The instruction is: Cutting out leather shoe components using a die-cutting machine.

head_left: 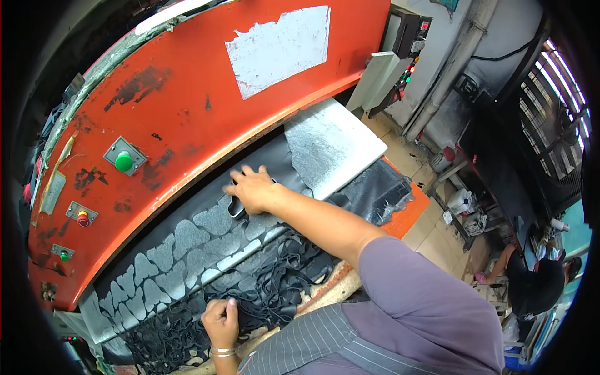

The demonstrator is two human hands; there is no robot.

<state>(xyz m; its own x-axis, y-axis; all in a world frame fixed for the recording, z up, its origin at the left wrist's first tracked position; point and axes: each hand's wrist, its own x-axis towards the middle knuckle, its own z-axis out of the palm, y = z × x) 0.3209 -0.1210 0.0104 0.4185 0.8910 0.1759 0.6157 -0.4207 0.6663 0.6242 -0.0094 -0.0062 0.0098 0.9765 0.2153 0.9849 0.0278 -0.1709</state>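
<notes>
My right hand [253,190] reaches forward under the red press head [206,106] and rests on a dark metal cutting die [236,206] that lies on a black sheet of material [206,240]. The sheet shows a row of several sole-shaped cut-outs [187,240] running left from the die. My left hand [220,322], with a bracelet at the wrist, grips the near edge of the black sheet among tangled offcut strips [275,287].
A grey-white cutting board [337,144] lies on the press bed at the right. Green [124,162] and red [82,219] buttons sit on the press face. Another person [531,281] crouches at the far right among bottles and clutter on the floor.
</notes>
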